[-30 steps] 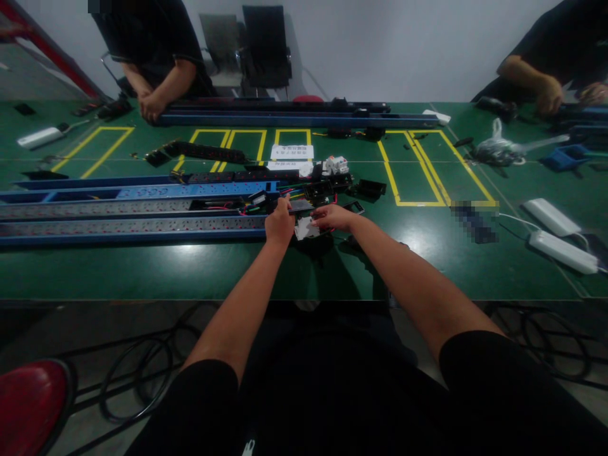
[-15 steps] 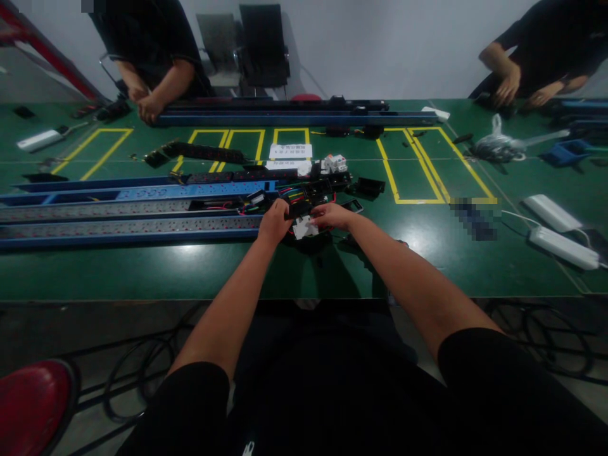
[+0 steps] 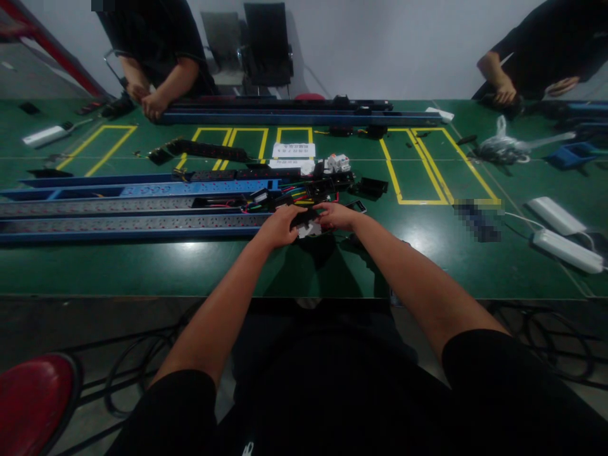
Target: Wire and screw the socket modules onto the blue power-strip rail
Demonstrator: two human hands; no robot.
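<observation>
A black part [image 3: 306, 217] is found between the two hands, above the near half of a green table [image 3: 228, 272]. By the left hand [image 3: 279, 227] it is grasped at its left end, with the thumb set on the near side and the fingers on the far side. The opposite end is met by the fingertips of the right hand [image 3: 339, 216], which are bent inward; whether anything is pinched by them cannot be told, as the contact is small and dim.

A white piece [image 3: 310, 231] is seen directly on the near side of the black part, between the left thumb and the right fingers. It is partly covered, and whether it is joined to the black part cannot be determined.

To the left, a grey socket strip [image 3: 142, 225] is seated in a blue rail, its right end partly hidden by the left hand. Beyond the hands, coloured wires [image 3: 291, 189] are spread among black fittings, and an open black housing [image 3: 373, 187] is placed to the right of them. Farther off, a white block [image 3: 338, 163] is located beside printed paper labels [image 3: 293, 151]. At the right of the table, a white power strip [image 3: 567, 251] is noted, well apart from the grip.
</observation>
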